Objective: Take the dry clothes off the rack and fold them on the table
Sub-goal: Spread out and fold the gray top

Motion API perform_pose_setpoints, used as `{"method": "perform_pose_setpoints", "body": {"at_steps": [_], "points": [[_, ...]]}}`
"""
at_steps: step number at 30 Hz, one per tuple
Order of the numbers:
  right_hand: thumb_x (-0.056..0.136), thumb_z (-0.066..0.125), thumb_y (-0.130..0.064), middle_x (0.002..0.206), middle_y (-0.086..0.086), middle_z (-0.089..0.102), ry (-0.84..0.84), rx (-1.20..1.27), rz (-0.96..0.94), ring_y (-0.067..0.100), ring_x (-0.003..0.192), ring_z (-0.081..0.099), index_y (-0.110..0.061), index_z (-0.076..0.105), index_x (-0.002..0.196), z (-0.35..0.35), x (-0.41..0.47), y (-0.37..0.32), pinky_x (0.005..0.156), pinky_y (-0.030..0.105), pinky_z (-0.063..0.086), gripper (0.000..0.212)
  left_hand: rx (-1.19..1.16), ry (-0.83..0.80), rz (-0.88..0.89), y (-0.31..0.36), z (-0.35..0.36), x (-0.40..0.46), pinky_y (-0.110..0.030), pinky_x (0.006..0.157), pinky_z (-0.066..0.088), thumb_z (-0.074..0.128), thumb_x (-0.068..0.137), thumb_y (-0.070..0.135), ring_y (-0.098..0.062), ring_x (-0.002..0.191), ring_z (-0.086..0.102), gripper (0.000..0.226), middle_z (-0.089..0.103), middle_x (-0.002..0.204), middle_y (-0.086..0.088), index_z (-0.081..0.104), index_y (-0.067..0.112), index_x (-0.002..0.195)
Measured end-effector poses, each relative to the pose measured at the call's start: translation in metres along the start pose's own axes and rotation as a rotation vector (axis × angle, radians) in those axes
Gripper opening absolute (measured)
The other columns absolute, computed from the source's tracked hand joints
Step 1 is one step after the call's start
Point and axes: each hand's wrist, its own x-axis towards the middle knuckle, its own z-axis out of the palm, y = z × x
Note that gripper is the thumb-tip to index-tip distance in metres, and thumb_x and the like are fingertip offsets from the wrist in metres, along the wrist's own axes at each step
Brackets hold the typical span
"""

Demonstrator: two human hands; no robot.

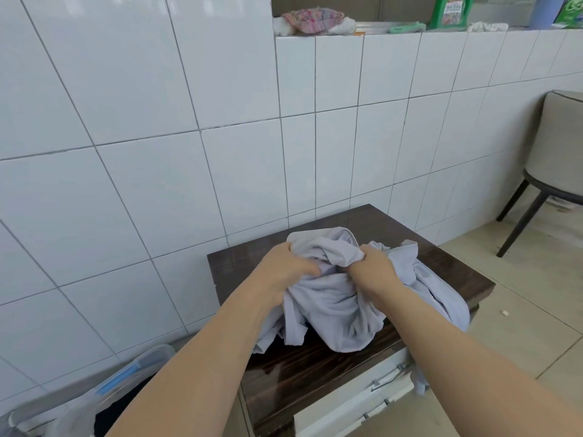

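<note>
My left hand (285, 266) had its grip closed on a bunched fold at the left of the pale lilac-grey, soft cotton garment (339, 305), fingers curled into the cloth near its far edge. My right hand (373, 263) gripped another gathered handful just beside it, knuckles up, with a twisted ridge of fabric standing between the two fists. The garment lay crumpled on the dark, glossy wood-grain table (315, 367), most of it heaped under and between my hands, one part trailing over the right edge and hanging down past the white drawer front (353, 402).

I judged the cloth light and limp: it sagged wherever it was not held, creased freely and would keep no shape by itself. It looked neither slippery nor fragile, so a firm pinch would do. Bunched handfuls like mine would only carry it; to fold it I would need to find a hem or the shoulder seams and hold at two corners, well apart, so that the weight of the cloth pulled it flat. Which part was collar or sleeve I could not tell from the tangle.

A clear plastic storage box with a blue latch (104, 392) stood on the floor to the left, against the white tiled wall (126, 121); a grey chair (558, 159) stood at the right.
</note>
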Motion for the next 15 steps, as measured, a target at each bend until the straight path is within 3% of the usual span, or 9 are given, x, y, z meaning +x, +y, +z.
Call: {"method": "perform_pose_setpoints", "body": {"at_steps": [2,3,4,6,8,11,13,14,15], "points": [[0.093,0.049,-0.002,0.085,0.006,0.060,-0.053,0.425,0.152,0.017,0.076,0.055,-0.005,0.059,0.091,-0.003,-0.003,-0.009,0.067,0.028,0.046,0.011,0.569,0.146,0.126,-0.016,0.000,0.004,-0.022,0.056,0.038,0.070,0.076,0.037,-0.015,0.072,0.055,0.025,0.054,0.072,0.005,0.057,0.016,0.077],[0.092,0.050,0.002,0.085,0.009,0.064,-0.143,0.615,0.267,0.020,0.076,0.059,-0.003,0.063,0.091,-0.003,-0.007,-0.013,0.069,0.030,0.050,0.014,0.731,0.215,0.117,-0.022,-0.003,0.003,-0.024,0.059,0.039,0.067,0.077,0.047,-0.016,0.077,0.055,0.031,0.054,0.076,0.006,0.057,0.019,0.081],[0.090,0.054,0.004,0.087,0.013,0.068,-0.251,0.717,0.361,0.025,0.078,0.063,-0.001,0.066,0.092,-0.002,-0.013,-0.017,0.072,0.034,0.053,0.012,0.820,0.295,0.118,-0.030,-0.005,0.003,-0.027,0.063,0.041,0.065,0.078,0.048,-0.018,0.080,0.055,0.030,0.056,0.081,0.005,0.055,0.020,0.085],[0.082,0.069,-0.002,0.091,0.016,0.073,-0.388,0.664,0.384,0.029,0.084,0.068,0.000,0.070,0.096,0.000,-0.023,-0.017,0.079,0.038,0.056,0.014,0.961,0.383,0.168,-0.038,-0.008,-0.002,-0.030,0.065,0.044,0.059,0.084,0.027,-0.020,0.081,0.057,0.014,0.059,0.085,0.002,0.049,0.022,0.076],[0.072,0.082,-0.012,0.091,0.009,0.074,-0.306,0.393,0.207,0.026,0.089,0.069,-0.003,0.071,0.097,0.003,-0.024,-0.009,0.082,0.036,0.056,0.029,0.752,0.317,0.125,-0.037,-0.012,-0.005,-0.027,0.062,0.040,0.055,0.085,0.012,-0.021,0.075,0.054,0.020,0.058,0.077,-0.002,0.050,0.017,0.066],[0.077,0.076,-0.040,0.093,0.002,0.067,-0.153,-0.346,-0.055,0.021,0.090,0.061,-0.011,0.064,0.095,0.003,-0.016,0.010,0.069,0.030,0.043,0.037,-0.102,0.087,-0.055,-0.026,-0.022,-0.013,-0.028,0.059,0.046,0.062,0.084,-0.006,-0.021,0.065,0.055,0.015,0.061,0.072,-0.010,0.063,0.004,0.073],[0.088,0.057,-0.038,0.100,0.005,0.065,-0.094,-0.625,-0.072,0.024,0.093,0.060,-0.017,0.060,0.094,0.003,-0.013,0.016,0.070,0.029,0.041,0.022,-0.451,-0.017,-0.122,-0.016,-0.021,-0.021,-0.031,0.062,0.051,0.050,0.085,-0.021,-0.022,0.066,0.058,0.026,0.063,0.075,-0.013,0.063,0.001,0.078],[0.088,0.054,-0.030,0.105,0.007,0.064,-0.062,-0.674,-0.097,0.026,0.097,0.059,-0.019,0.058,0.096,0.004,-0.014,0.018,0.071,0.029,0.041,0.015,-0.507,-0.029,-0.131,-0.011,-0.018,-0.022,-0.032,0.063,0.050,0.045,0.086,-0.022,-0.023,0.065,0.056,0.030,0.061,0.075,-0.012,0.062,0.001,0.078],[0.085,0.056,-0.024,0.112,0.008,0.060,-0.051,-0.675,-0.158,0.027,0.103,0.057,-0.020,0.058,0.106,0.006,-0.016,0.016,0.074,0.029,0.042,0.021,-0.517,-0.011,-0.135,-0.006,-0.014,-0.022,-0.032,0.062,0.048,0.042,0.088,-0.019,-0.022,0.064,0.054,0.030,0.058,0.073,-0.011,0.059,0.003,0.076]]}}
